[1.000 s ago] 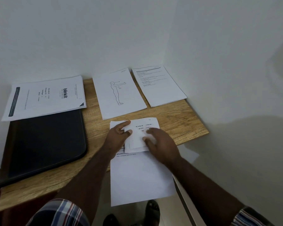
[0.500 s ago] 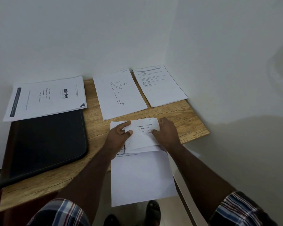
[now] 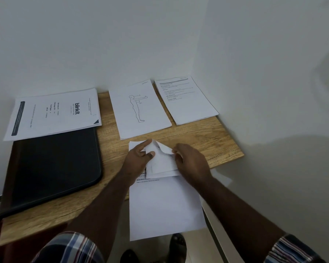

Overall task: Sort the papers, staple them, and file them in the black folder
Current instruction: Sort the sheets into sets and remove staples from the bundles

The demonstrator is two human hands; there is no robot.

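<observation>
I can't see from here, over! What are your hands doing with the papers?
Both hands on the small slip: left hand pinches it, right hand peels its top edge up. Black folder closed, untouched. Nothing in the way.

A small white slip (image 3: 160, 160) lies between the fingers of both hands, its top edge curled up and bent over. Under it, below the fingers, a big white sheet (image 3: 165, 207) lies flat and hangs off the desk edge. Just above the fingers lies a sheet with a drawn body (image 3: 139, 109). Up and right of them is a stack with lines of text (image 3: 186, 99). Far left of the fingers, the black folder (image 3: 51, 168) lies shut and flat, with a "blinkit" stack (image 3: 53, 113) across its top edge.
</observation>
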